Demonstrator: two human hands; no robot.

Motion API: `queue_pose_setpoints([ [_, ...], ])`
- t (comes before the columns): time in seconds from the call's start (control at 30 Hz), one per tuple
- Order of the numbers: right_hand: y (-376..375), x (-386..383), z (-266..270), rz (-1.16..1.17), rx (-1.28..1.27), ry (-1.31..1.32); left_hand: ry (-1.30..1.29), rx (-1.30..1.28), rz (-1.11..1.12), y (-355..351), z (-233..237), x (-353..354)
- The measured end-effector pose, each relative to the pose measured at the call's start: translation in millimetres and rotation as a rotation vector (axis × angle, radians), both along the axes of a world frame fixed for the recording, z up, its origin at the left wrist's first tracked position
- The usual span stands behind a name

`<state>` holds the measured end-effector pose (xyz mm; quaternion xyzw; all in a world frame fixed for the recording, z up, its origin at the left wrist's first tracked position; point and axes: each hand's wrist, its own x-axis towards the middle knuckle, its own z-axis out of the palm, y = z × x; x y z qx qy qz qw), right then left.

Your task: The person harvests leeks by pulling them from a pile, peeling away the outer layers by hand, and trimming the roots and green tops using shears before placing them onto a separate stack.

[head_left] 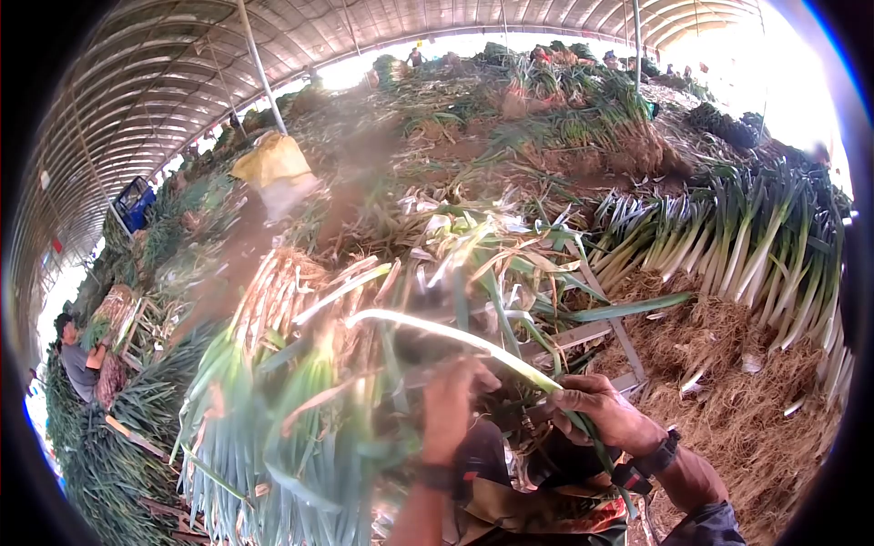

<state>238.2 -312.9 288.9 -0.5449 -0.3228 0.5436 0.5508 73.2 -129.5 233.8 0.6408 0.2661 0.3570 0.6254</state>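
Note:
My right hand [601, 409] is closed around a long green onion [455, 335] where its white stalk turns green. The stalk points left, and the leaves hang down below my fist. My left hand [455, 405] is below the stalk and blurred by motion, so its fingers cannot be made out. Beside it on the left lies a big pile of untrimmed green onions [309, 391], roots up and leaves hanging toward me. Loose peeled leaves and dry husks [464, 241] are heaped just beyond my hands.
Cleaned green onions [728, 227] lie in a row at the right, above a heap of cut roots [719, 391]. A metal frame [624, 350] stands near my right hand. Another person [80, 359] works at far left. A yellow sack [273, 159] and a blue vehicle [134, 202] are farther back.

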Motion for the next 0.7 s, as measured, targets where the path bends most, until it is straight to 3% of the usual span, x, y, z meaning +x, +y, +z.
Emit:
queue_pose_setpoints([
  [0.03,-2,1,-1,-0.004,-0.002,-0.001,0.019,-0.035,0.060,3,2,-5],
  [0.07,-4,3,-2,-0.008,-0.003,-0.001,-0.226,-0.146,0.079,9,-3,-6],
  [0.2,-8,7,-2,-0.037,-0.029,0.013,-0.377,-0.075,0.305,23,-3,-21],
  [0.23,-9,6,-1,-0.045,-0.043,0.020,-0.480,-0.365,0.270,34,-9,-32],
  [0.3,-11,7,-1,-0.064,-0.047,0.026,-0.714,-0.436,0.293,46,-12,-40],
  [0.4,-15,10,-8,-0.104,-0.071,0.013,-0.982,-0.486,0.158,68,-25,-54],
  [0.63,-26,19,-16,-0.144,-0.083,0.124,-1.192,-0.588,0.282,94,-12,-82],
  [0.7,-29,18,-15,-0.140,-0.070,0.077,-1.139,-0.491,0.394,104,-9,-91],
])
